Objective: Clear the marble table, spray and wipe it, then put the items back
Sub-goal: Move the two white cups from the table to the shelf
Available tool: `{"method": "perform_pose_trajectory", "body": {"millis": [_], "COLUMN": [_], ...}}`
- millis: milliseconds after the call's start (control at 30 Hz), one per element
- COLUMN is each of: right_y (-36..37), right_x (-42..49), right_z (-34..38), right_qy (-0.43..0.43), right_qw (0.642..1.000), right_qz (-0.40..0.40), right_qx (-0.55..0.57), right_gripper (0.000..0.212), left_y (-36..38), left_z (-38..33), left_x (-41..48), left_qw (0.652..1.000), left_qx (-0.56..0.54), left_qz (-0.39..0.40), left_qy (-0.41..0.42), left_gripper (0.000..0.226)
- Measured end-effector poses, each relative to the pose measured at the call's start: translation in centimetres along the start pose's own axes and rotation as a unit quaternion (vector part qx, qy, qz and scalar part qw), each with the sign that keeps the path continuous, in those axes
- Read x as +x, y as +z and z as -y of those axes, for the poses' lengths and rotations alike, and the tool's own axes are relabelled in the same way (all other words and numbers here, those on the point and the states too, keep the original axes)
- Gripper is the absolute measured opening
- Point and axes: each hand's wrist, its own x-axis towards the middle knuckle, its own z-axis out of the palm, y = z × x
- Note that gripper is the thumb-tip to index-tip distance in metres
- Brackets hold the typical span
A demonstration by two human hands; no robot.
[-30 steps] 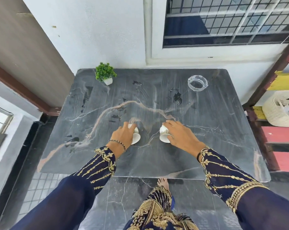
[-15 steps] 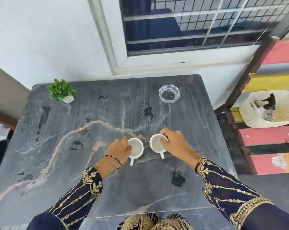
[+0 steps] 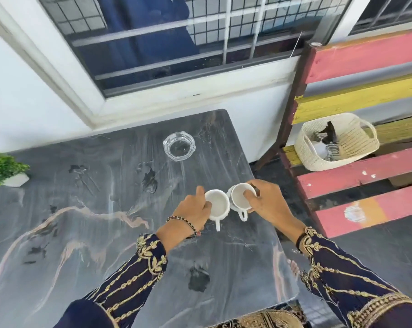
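The dark grey marble table (image 3: 86, 233) fills the lower left. My left hand (image 3: 192, 210) grips the rim of one white cup (image 3: 218, 205), lifted above the table's right part with its handle pointing toward me. My right hand (image 3: 265, 204) grips a second white cup (image 3: 240, 196) by the rim, close beside the first, near the table's right edge. Both cups are upright and look empty. A clear glass ashtray (image 3: 179, 148) stands at the back right of the table. A small green plant in a white pot (image 3: 4, 170) stands at the back left.
To the right is a pallet shelf of red and yellow planks (image 3: 366, 176). On it stands a white woven basket (image 3: 337, 142) with a spray bottle and a cloth inside. A white wall and a barred window (image 3: 176, 39) run behind the table.
Both hands have lifted the two cups off the table and carried them to the right, toward the table's right edge. The view has swung right, showing more of the shelf.
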Motion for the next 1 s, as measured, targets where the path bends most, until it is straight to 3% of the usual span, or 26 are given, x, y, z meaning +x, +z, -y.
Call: {"method": "perform_pose_trajectory", "body": {"millis": [233,533,667,800,1000], "right_y": [-9.9,-20.0,-21.2,-20.7,-19.8], "right_x": [1.2,-0.8,-1.4,-1.0,1.4], "right_z": [-9.4,-25.4,-32.6,-39.4,-46.4], "right_qy": [-0.025,0.044,0.093,0.144,0.193], "right_qw": [0.999,0.998,0.994,0.985,0.975], "right_qz": [-0.022,0.038,0.041,0.047,0.01], "right_qx": [-0.017,-0.038,-0.047,-0.08,-0.106], "right_gripper": [0.012,0.032,0.045,0.036,0.022], "left_y": [5.9,18.4,24.9,31.6,38.9], "left_z": [-11.4,-24.0,-26.3,-27.1,-27.8], "left_x": [3.3,9.9,13.1,16.4,20.7], "left_qw": [1.0,0.994,0.989,0.981,0.98], "left_qx": [-0.028,0.081,0.084,0.073,0.041], "left_qz": [0.008,0.067,0.125,0.177,0.187], "left_qy": [-0.007,0.017,-0.002,-0.023,-0.058], "left_gripper": [0.017,0.04,0.042,0.041,0.049]}}
